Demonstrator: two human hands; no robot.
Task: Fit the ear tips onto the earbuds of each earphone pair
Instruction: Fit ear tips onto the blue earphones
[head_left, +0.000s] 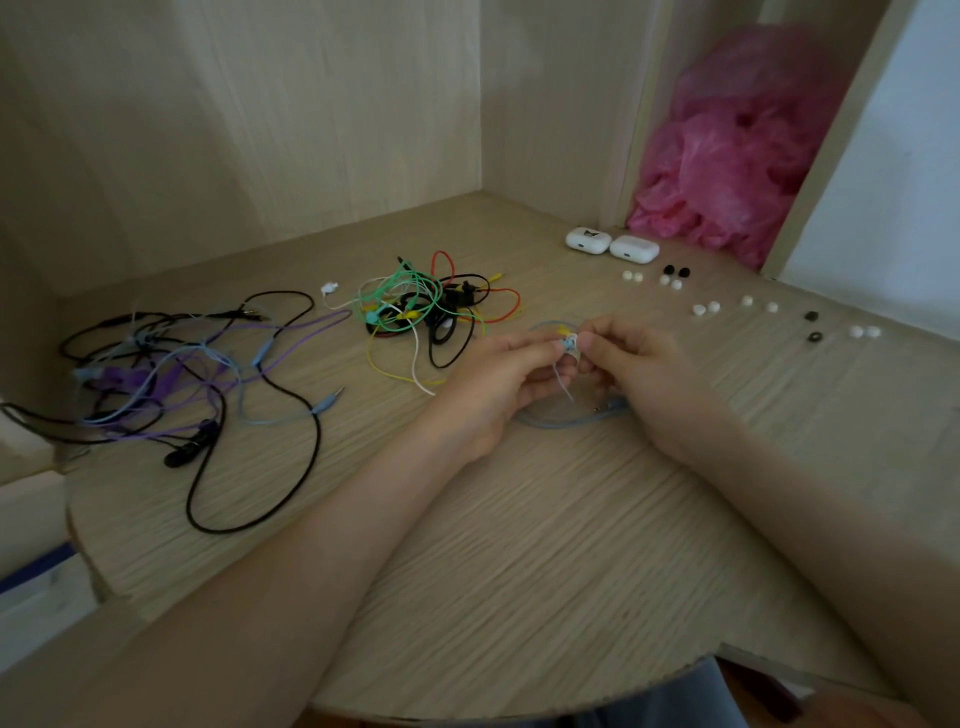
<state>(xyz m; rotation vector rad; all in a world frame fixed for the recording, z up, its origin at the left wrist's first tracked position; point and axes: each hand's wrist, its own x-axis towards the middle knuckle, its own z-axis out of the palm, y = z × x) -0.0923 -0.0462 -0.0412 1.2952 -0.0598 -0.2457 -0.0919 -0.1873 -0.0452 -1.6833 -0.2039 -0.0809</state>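
Both my hands meet over the middle of the wooden table (519, 545). My left hand (498, 384) pinches a light blue earbud (568, 344), and my right hand (631, 364) pinches at the same earbud from the other side; whether a tip sits between the fingertips I cannot tell. Its light blue cable (566, 418) loops on the table under my hands. Several loose white ear tips (706, 308) and a few black ear tips (675, 270) lie in a row at the right.
A tangle of green, red, yellow and black earphones (431, 306) lies behind my left hand. A second tangle of black, purple and blue earphones (176, 374) lies at the left. Two white earbud cases (610, 243) and a pink plastic bag (727, 161) sit at the back right.
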